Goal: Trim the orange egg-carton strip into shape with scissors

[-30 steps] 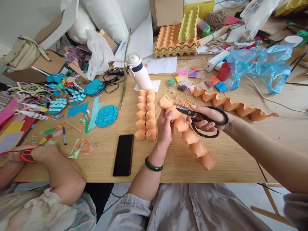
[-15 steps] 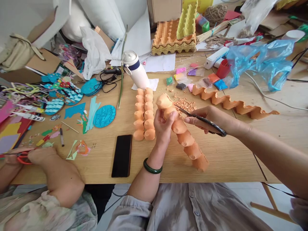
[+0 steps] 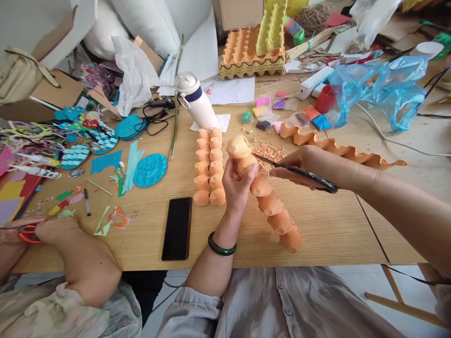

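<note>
The left hand (image 3: 239,183), at the frame's centre, is clamped on an orange egg-carton strip (image 3: 281,220), which slants toward the lower right. The right hand (image 3: 306,162) is closed around black-handled scissors (image 3: 295,169), their tips at the strip's upper cups. A smartphone (image 3: 176,229) lies lower left of centre. Just left of the left hand stand two rows of orange carton cups (image 3: 209,166) on the table (image 3: 338,230). Beyond are orange trimmings (image 3: 268,151), then a white bottle (image 3: 200,108), and stacked egg trays (image 3: 252,51) at upper centre.
</note>
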